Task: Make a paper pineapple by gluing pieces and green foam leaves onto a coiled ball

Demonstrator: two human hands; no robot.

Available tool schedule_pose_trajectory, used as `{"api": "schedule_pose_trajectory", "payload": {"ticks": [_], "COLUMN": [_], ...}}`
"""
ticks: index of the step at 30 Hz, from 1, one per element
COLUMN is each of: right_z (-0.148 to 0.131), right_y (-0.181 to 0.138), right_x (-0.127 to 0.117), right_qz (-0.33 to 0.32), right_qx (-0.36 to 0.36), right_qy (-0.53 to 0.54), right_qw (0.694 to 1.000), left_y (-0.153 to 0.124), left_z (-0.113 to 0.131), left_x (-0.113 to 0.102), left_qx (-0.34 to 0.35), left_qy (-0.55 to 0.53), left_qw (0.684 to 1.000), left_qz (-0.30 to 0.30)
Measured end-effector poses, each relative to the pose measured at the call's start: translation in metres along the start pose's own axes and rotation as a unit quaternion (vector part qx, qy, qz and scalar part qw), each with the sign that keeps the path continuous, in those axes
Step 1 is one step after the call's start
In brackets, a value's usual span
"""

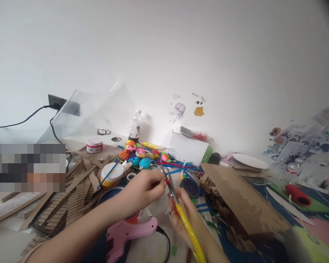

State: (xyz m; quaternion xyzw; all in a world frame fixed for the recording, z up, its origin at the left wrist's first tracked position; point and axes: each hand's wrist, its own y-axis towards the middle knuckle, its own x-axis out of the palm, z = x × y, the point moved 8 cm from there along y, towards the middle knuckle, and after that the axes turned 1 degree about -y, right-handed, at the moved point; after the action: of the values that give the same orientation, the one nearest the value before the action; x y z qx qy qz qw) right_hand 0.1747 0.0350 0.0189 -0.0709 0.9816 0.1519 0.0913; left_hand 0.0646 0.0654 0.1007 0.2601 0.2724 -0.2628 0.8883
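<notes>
My left hand [144,190] is pinched closed on a small red piece [167,181] at its fingertips. My right hand [184,215] is closed round the yellow handles of a pair of scissors [181,212]. The blades point up and away and meet the red piece between the two hands. A pink glue gun [131,233] lies on the table under my left forearm, its black cord curling off to the right.
Corrugated cardboard strips [76,193] are piled at left and a large cardboard sheet [244,201] lies at right. Behind the hands are colourful paper rolls [138,155], a yellow tub with a brush [111,175], a bottle [135,126], a purple coil [190,186] and a red roll [297,194].
</notes>
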Motion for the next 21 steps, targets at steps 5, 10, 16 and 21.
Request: {"api": "schedule_pose_trajectory", "payload": {"ticks": [5, 10, 16, 21], "right_z": [-0.004, -0.011, -0.015, -0.01], "right_y": [-0.001, 0.0, 0.003, 0.003], "right_x": [0.0, 0.001, -0.001, -0.003], "right_qz": [-0.014, -0.033, -0.034, -0.005], "right_qx": [0.007, 0.007, 0.008, -0.002], "right_qy": [-0.009, 0.003, 0.005, 0.011], "right_qw": [1.0, 0.999, 0.999, 1.0], "left_y": [0.0, 0.001, 0.001, 0.0], "left_z": [0.002, 0.002, -0.002, -0.002], "left_x": [-0.001, -0.003, -0.005, -0.009], "left_qx": [0.011, 0.012, 0.006, 0.016], "left_qy": [-0.014, -0.032, -0.064, -0.059], "left_qw": [1.0, 0.999, 0.998, 0.998], "left_qz": [-0.001, 0.002, 0.008, 0.014]}}
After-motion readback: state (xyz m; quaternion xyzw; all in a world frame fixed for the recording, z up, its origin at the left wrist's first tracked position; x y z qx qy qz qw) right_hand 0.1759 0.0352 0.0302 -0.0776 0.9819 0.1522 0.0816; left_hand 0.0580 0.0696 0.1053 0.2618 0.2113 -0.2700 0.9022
